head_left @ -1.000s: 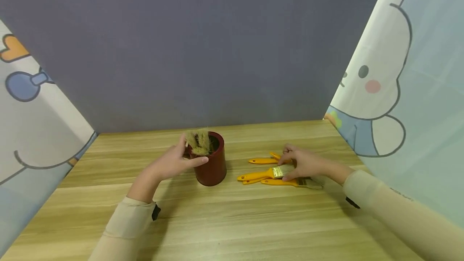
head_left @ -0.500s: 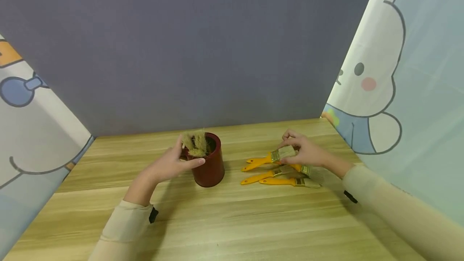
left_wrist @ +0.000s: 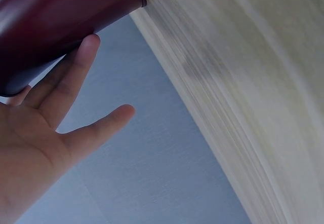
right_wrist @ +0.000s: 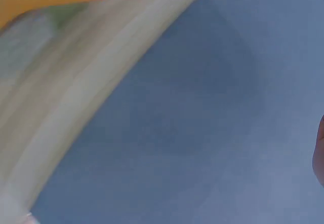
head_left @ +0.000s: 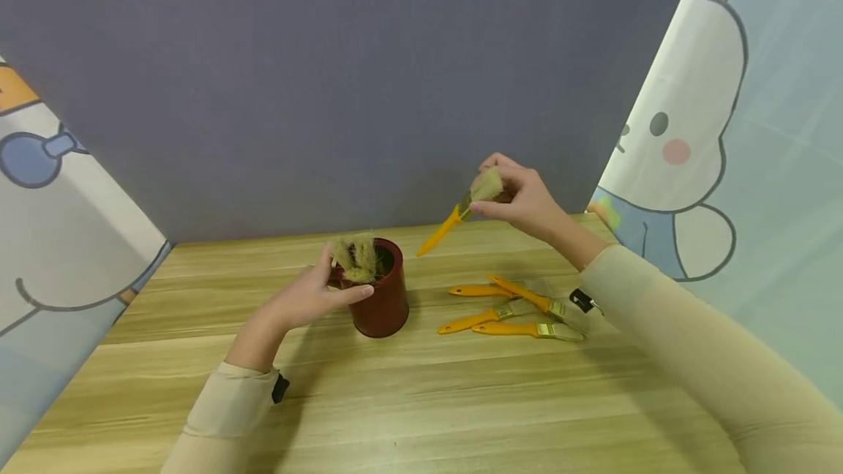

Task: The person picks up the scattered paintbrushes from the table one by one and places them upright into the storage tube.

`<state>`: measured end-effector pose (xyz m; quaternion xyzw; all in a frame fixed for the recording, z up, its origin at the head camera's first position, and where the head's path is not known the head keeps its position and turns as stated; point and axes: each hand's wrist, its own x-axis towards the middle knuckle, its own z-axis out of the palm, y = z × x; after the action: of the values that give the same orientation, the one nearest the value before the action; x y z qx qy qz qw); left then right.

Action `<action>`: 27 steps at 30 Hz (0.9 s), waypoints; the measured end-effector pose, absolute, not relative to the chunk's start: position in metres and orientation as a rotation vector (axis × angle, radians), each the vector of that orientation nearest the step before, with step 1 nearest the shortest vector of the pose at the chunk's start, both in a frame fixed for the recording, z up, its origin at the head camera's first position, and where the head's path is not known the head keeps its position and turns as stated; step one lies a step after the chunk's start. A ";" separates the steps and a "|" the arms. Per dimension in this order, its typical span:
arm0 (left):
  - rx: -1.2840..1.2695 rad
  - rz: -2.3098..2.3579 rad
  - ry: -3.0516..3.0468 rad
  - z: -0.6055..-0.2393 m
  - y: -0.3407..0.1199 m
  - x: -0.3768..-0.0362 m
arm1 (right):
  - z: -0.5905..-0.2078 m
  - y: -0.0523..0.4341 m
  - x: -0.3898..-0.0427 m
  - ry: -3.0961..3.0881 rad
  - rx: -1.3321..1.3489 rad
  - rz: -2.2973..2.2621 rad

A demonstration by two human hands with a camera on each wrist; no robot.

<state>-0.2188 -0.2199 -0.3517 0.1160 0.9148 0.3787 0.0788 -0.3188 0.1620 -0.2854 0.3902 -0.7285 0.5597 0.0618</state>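
Note:
On the wooden table stands a dark red can (head_left: 384, 309), upright, with pale paintbrush bristles (head_left: 357, 256) sticking out of its top. My left hand (head_left: 315, 301) holds the can's left side, thumb across the front; in the left wrist view its fingers touch the can's wall, and one finger stands off. Raised above the table to the right of the can, my right hand (head_left: 523, 200) pinches a paintbrush (head_left: 448, 227) near its bristles, the yellow handle pointing down and left. In the right wrist view, only a fingertip (right_wrist: 319, 155) shows at the right edge.
Several yellow-handled paintbrushes (head_left: 507, 329) lie in a loose pile on the table (head_left: 408, 408), below my right hand. A grey panel (head_left: 369, 93) rises behind the table. Cartoon-printed sheets (head_left: 757, 167) flank it on both sides.
My right hand has picked one paintbrush from the pile and lifted it up and to the left. The pile's brushes have shifted a little. My left hand stays on the can.

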 end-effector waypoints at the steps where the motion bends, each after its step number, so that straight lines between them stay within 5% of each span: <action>1: 0.354 1.134 2.741 -0.351 -0.219 -0.219 | -0.281 0.155 -0.319 -2.170 1.211 1.713; 16: 0.313 1.166 2.675 -0.354 -0.221 -0.215 | -0.257 0.072 -0.306 -2.085 1.408 1.566; 27: 0.368 1.193 2.688 -0.355 -0.219 -0.212 | -0.297 0.045 -0.298 -1.955 1.421 1.388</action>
<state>-0.2125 -0.2195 -0.3551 0.1236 0.9034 0.4008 0.0888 -0.2982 0.0447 -0.2968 0.5018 -0.6904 0.4902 0.1766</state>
